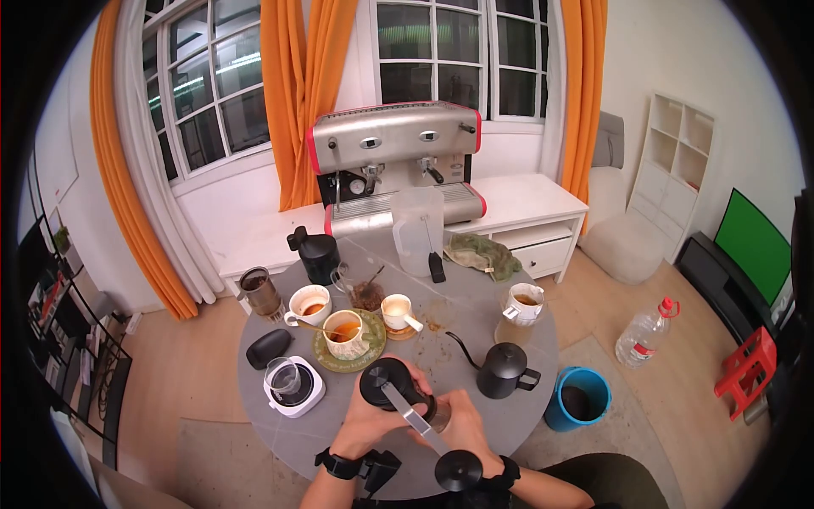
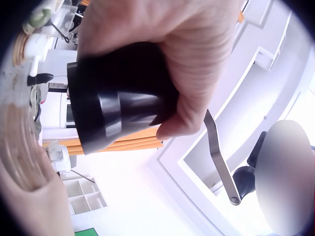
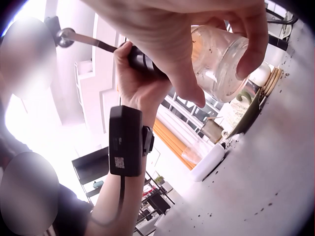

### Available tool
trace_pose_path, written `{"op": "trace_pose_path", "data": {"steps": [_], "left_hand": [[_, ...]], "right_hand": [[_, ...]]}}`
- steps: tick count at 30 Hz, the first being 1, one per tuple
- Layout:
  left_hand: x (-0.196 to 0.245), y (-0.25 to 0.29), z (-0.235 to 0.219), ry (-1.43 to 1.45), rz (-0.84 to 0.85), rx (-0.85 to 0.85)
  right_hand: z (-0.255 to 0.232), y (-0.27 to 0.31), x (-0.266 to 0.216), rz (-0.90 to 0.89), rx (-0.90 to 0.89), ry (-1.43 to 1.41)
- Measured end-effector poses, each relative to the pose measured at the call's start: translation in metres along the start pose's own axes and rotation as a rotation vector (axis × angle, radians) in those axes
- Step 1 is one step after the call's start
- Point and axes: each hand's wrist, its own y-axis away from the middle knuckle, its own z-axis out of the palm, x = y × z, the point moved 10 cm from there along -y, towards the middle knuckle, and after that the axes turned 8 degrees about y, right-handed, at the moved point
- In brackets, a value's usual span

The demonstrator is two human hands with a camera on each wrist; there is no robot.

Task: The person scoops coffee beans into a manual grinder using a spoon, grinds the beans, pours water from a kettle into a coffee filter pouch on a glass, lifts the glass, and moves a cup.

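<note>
A person's left hand [image 1: 365, 424] clamps a hand-crank coffee grinder [image 2: 123, 108] above the bench [image 1: 292, 441] near edge; the right [image 1: 465, 426] clasps its glass jar [image 3: 214, 59], held apart. Likely fitting or removing the jar, the step calls next for steady alignment.

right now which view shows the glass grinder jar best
The right wrist: the glass grinder jar is large and close, round end visible. The left wrist shows part near the edge; the head, a small part.
</note>
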Motion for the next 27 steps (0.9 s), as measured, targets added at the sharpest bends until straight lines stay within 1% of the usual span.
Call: {"op": "trace_pose_path", "data": {"steps": [3,4,6,7,8,10,11,13,20,22,24,26,27], "left_hand": [[-0.006,0.002,-0.007,-0.108,-0.12,-0.071],[-0.007,0.004,-0.011,-0.112,-0.122,-0.076],[-0.018,0.008,-0.015,-0.191,-0.183,-0.128],[-0.027,0.01,-0.019,-0.226,-0.207,-0.182],[-0.031,0.012,-0.024,-0.225,-0.209,-0.186],[-0.051,0.019,-0.029,-0.234,-0.334,-0.202],[-0.057,0.02,-0.031,-0.22,-0.348,-0.22],[-0.065,0.02,-0.033,-0.215,-0.365,-0.244],[-0.079,0.021,-0.025,-0.229,-0.415,-0.352],[-0.088,0.023,-0.029,-0.243,-0.406,-0.372],[-0.089,0.023,-0.031,-0.26,-0.378,-0.385],[-0.089,0.024,-0.029,-0.252,-0.371,-0.412],[-0.088,0.023,-0.03,-0.246,-0.361,-0.403]], "right_hand": [[-0.009,0.0,0.011,-0.03,-0.018,-0.008],[-0.013,0.001,0.017,-0.028,-0.014,-0.011],[-0.022,0.003,0.028,-0.034,0.004,0.032],[-0.028,0.005,0.027,-0.049,-0.007,0.033],[-0.032,0.006,0.031,-0.045,-0.004,0.034],[-0.027,0.01,0.043,0.008,-0.116,-0.015],[-0.029,0.011,0.043,0.008,-0.114,-0.013],[-0.028,0.015,0.045,0.032,-0.161,-0.107],[-0.02,0.023,0.052,0.029,-0.179,-0.108],[-0.019,0.026,0.054,0.028,-0.157,-0.171],[-0.012,0.032,0.06,0.021,-0.179,-0.172],[-0.014,0.029,0.055,0.019,-0.197,-0.173],[-0.014,0.032,0.055,0.091,-0.245,-0.219]]}}
